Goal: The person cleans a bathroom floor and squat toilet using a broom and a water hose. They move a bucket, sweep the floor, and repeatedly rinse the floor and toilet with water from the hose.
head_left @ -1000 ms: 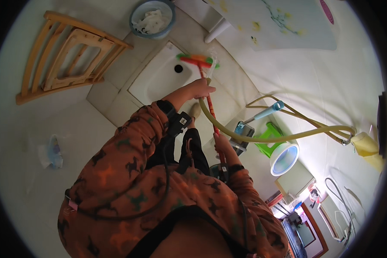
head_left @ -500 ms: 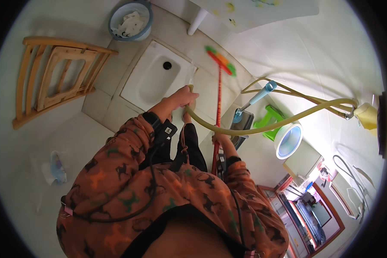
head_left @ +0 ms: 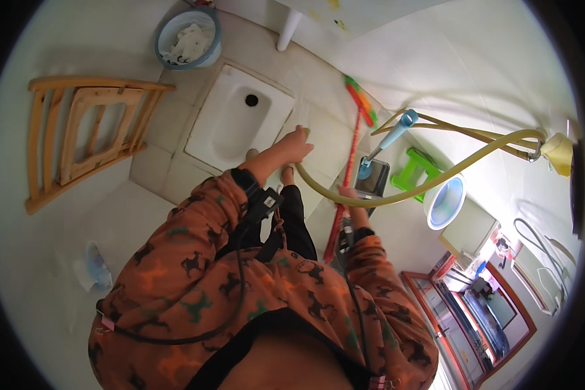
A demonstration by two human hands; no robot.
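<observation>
Your work on the floor (head_left: 318, 97) looks under way, how much remains unclear, with your left hand (head_left: 295, 147) gripping the hose (head_left: 429, 184) near the squat toilet (head_left: 234, 123) and your right hand (head_left: 350, 197) wrapped around the broom (head_left: 353, 144), its head beside the wall (head_left: 435, 71).

Hose (head_left: 403, 196): smooth, rubbery, low sheen. Broom handle (head_left: 353, 153): smooth, plastic-looking; bristles (head_left: 365, 102) synthetic-looking. Squat pan (head_left: 231, 120): glossy glazed ceramic. Floor tiles (head_left: 325, 83): smooth, dull sheen. Folding chair (head_left: 69, 136): smooth wood. Tub (head_left: 216, 49), stool (head_left: 409, 172): smooth plastic. Sweatshirt (head_left: 198, 224): matt, soft-looking cloth.
</observation>
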